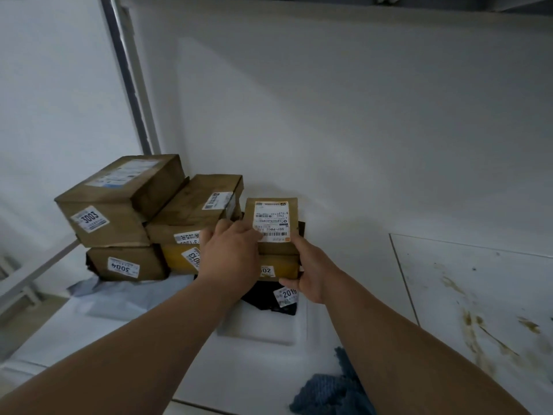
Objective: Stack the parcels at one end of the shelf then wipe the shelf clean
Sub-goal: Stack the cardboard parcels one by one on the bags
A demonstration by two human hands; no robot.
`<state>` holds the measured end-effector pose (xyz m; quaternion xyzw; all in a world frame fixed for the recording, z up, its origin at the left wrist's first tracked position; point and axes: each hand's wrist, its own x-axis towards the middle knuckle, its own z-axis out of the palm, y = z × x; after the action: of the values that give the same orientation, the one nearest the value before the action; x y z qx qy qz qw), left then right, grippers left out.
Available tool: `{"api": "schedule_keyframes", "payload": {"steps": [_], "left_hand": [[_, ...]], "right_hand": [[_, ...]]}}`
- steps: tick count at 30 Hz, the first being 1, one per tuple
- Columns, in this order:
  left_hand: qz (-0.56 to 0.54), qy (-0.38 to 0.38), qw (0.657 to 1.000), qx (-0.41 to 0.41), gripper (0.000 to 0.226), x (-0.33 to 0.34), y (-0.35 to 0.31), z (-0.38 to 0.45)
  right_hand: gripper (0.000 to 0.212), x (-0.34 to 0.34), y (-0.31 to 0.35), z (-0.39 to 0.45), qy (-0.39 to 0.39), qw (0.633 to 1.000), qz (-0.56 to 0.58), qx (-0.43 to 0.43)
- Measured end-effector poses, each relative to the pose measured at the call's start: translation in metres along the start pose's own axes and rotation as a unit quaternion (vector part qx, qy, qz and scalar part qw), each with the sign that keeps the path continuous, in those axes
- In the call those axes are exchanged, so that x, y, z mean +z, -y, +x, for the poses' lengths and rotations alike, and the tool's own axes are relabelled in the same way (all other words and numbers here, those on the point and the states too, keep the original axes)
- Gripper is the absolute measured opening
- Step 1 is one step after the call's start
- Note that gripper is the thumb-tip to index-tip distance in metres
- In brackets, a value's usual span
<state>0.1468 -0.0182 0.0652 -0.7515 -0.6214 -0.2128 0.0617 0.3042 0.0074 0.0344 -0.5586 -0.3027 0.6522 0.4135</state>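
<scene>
We are steadying the small brown parcel (270,226) atop the stack at the shelf's (374,259) left end, left hand (229,254) flat against it, right hand (311,274) gripping below, leaving the stained stretch (478,319) free for the cloth (332,390).

**Both arms stretched out, hands close together up front**

Both bare forearms come in from the near edge and angle toward the middle, so they end up pretty close at the far end. Left hand (229,250) is palm down, back of the hand facing up, fingers reaching forward and a bit right, fairly straight. Right hand (311,272) sits just to the right and slightly nearer, turned sideways, thumb up top and fingers curled in underneath.
</scene>
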Motion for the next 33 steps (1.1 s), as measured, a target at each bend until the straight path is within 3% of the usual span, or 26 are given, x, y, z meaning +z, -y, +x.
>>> {"api": "schedule_keyframes", "payload": {"steps": [4, 9, 18, 24, 30, 33], "left_hand": [[0.083, 0.087, 0.992, 0.047, 0.03, 0.002, 0.007, -0.002], [0.11, 0.088, 0.987, 0.078, 0.027, 0.004, 0.01, 0.0], [0.158, 0.121, 0.977, 0.075, 0.015, 0.008, -0.001, 0.003], [0.124, 0.069, 0.984, 0.107, 0.013, 0.007, -0.018, 0.007], [0.111, 0.092, 0.985, 0.096, 0.016, 0.009, -0.041, 0.01], [0.1, 0.124, 0.984, 0.081, 0.017, 0.012, -0.057, 0.01]], "right_hand": [[0.04, 0.007, -0.008, 0.01, -0.041, 0.998, -0.056, 0.005], [0.047, 0.006, -0.008, 0.013, -0.088, 0.994, -0.053, -0.038], [0.02, -0.004, -0.009, 0.001, -0.01, 0.99, -0.14, -0.011], [0.059, -0.014, 0.0, -0.009, -0.041, 0.983, -0.181, -0.005], [0.055, -0.027, 0.001, -0.017, -0.057, 0.982, -0.179, 0.004], [0.029, -0.039, 0.001, -0.022, -0.076, 0.978, -0.196, -0.011]]}}
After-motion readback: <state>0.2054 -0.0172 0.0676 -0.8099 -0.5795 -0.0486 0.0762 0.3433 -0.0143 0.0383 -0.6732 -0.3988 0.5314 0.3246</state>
